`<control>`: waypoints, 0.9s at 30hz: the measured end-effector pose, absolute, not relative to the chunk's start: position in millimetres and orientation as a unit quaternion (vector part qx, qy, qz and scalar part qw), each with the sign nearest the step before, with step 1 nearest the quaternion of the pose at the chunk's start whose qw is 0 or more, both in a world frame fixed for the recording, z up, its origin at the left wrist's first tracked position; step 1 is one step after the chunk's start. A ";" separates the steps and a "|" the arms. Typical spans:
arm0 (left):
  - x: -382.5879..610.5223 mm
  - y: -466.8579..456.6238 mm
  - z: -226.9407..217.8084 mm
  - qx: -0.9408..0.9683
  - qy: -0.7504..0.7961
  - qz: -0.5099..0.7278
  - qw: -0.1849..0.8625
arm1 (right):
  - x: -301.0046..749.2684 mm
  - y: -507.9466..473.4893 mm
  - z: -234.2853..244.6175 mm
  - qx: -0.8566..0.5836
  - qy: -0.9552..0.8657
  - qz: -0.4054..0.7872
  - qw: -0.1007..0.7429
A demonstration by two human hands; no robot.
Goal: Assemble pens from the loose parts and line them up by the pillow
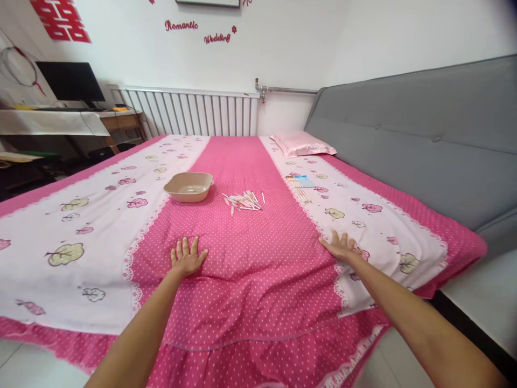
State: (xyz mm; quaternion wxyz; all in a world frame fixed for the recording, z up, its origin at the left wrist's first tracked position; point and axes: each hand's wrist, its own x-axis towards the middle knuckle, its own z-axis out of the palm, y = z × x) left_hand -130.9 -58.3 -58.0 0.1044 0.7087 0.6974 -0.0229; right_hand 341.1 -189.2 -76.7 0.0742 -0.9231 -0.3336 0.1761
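Observation:
My left hand lies flat on the pink polka-dot bedsheet, fingers spread, holding nothing. My right hand also rests palm down and open, at the seam between the pink band and the white patterned band. Beyond my hands sit a beige plastic basin and a loose pile of pens or sticks. A row of coloured pens lies further right.
A pink pillow lies at the bed's far end beside the grey padded headboard on the right. A white radiator runs along the far wall. A desk with a dark monitor stands at the back left.

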 end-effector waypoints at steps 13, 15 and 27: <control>-131.1 -56.5 -57.9 0.705 0.700 -0.033 0.109 | 343.8 -189.0 -83.1 -0.924 -0.337 0.165 0.076; -130.9 -56.5 -56.9 0.705 0.699 -0.034 0.111 | 344.2 -188.5 -84.3 -0.925 -0.336 0.163 0.074; -131.2 -56.9 -55.6 0.710 0.693 -0.042 0.116 | 346.4 -188.3 -88.7 -0.925 -0.338 0.156 0.074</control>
